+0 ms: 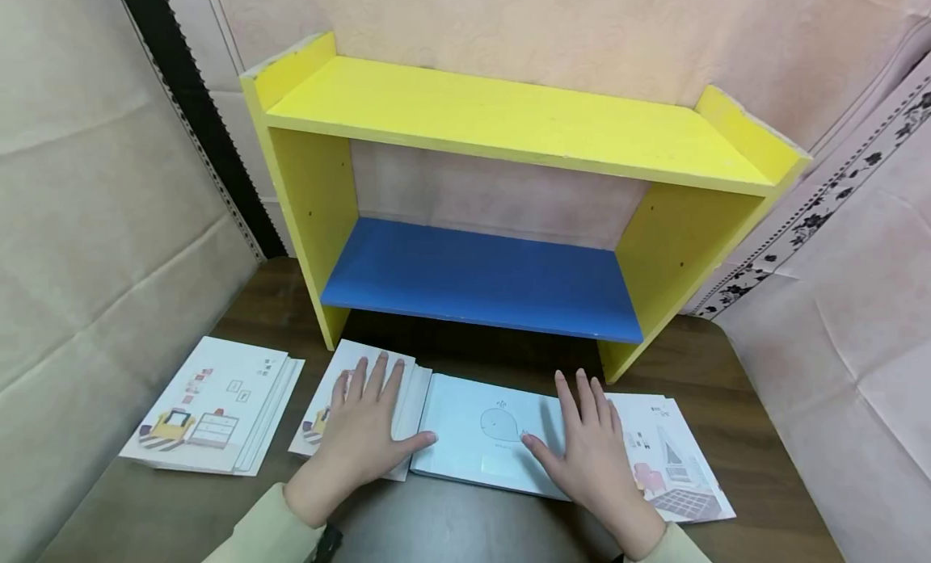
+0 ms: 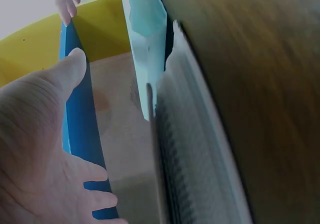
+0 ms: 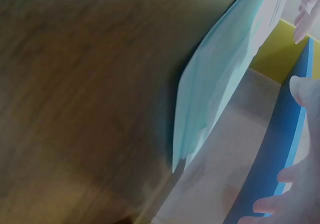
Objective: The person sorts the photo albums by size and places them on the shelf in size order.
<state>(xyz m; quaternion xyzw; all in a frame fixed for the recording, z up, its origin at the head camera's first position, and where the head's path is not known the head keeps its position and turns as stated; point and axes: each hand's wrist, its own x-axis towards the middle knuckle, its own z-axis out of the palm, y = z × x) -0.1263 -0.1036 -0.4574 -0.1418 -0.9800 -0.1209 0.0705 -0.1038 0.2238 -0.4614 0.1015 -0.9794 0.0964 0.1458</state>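
My left hand, fingers spread, is over a small stack of white books in the head view. The right hand is spread over the right part of a light blue book with a whale drawing, beside a white book with a pink and grey picture. In the left wrist view, a gap shows between the left hand and the book edges. The right wrist view also shows the right hand apart from the light blue book. Neither hand holds anything.
A yellow shelf unit with a blue middle board stands behind the books. Another white stack lies at the left on the dark wooden table. Pale cloth hangs around the sides and back.
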